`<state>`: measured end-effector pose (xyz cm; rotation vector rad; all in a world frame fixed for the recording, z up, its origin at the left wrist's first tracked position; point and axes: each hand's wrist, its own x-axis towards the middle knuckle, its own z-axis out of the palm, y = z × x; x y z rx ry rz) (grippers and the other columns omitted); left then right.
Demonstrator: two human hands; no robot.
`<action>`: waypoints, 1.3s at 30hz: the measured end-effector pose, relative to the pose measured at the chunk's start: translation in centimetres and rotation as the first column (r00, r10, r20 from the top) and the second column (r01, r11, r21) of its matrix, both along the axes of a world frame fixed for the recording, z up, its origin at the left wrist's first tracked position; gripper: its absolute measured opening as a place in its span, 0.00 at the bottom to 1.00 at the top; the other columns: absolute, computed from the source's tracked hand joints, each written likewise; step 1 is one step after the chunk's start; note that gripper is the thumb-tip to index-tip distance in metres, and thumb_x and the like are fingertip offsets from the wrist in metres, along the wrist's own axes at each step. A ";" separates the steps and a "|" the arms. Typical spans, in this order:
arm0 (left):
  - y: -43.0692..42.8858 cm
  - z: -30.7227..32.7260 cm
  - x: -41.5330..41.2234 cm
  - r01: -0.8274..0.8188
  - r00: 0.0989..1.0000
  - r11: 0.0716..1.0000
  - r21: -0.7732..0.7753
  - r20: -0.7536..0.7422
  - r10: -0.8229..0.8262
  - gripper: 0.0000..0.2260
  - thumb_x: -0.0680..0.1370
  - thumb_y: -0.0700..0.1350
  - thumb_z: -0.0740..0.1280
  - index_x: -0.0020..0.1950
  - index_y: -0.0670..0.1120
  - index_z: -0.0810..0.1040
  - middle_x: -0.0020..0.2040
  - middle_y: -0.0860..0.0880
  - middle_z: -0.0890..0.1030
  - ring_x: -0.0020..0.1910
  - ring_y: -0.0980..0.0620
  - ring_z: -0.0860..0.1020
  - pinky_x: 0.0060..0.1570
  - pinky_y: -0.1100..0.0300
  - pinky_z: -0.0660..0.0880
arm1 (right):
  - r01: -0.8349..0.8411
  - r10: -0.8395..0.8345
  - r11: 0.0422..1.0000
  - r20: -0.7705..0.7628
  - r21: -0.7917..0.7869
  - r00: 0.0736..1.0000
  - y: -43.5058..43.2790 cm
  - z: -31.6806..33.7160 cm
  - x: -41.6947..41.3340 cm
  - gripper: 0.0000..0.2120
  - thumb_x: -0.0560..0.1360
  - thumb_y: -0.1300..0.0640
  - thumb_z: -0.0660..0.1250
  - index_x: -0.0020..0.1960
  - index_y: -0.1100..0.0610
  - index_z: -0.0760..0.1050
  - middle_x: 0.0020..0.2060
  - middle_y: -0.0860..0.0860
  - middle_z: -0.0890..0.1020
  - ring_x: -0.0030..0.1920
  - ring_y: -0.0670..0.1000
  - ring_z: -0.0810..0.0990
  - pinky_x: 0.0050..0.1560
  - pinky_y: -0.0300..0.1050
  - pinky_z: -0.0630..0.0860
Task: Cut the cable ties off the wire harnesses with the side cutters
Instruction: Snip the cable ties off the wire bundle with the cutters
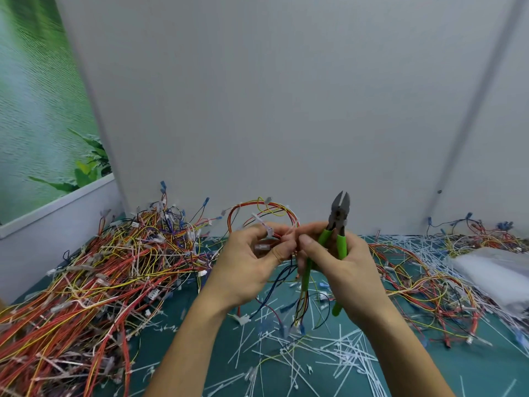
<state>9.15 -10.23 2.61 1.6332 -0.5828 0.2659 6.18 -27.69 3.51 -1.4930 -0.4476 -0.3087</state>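
My left hand (247, 262) grips a wire harness (262, 213) of red, yellow and orange wires, looped above the fingers, with dark and blue leads hanging below. A white cable tie (264, 226) sticks out of the bundle by my left fingertips. My right hand (343, 267) holds the green-handled side cutters (337, 222) upright, jaws slightly apart and pointing up, clear of the wires. The right thumb and fingertips also touch the harness where the hands meet.
A big heap of tied harnesses (94, 276) covers the left of the green mat (200, 339). Loose harnesses (423, 285) lie at the right. Cut white ties (323, 356) litter the front. A white bag (492, 270) sits far right. Grey walls stand close behind.
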 end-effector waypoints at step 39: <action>-0.7 0.1 -0.7 0.098 0.995 0.994 0.048 -0.017 -0.097 0.08 0.80 0.45 0.69 0.53 0.40 0.79 0.46 0.41 0.81 0.45 0.53 0.79 0.47 0.57 0.79 | -0.008 0.057 0.980 -0.240 0.197 0.969 -0.8 -1.4 2.5 0.05 0.71 0.51 0.75 0.40 0.51 0.83 0.32 0.51 0.76 0.33 0.52 0.76 0.38 0.47 0.79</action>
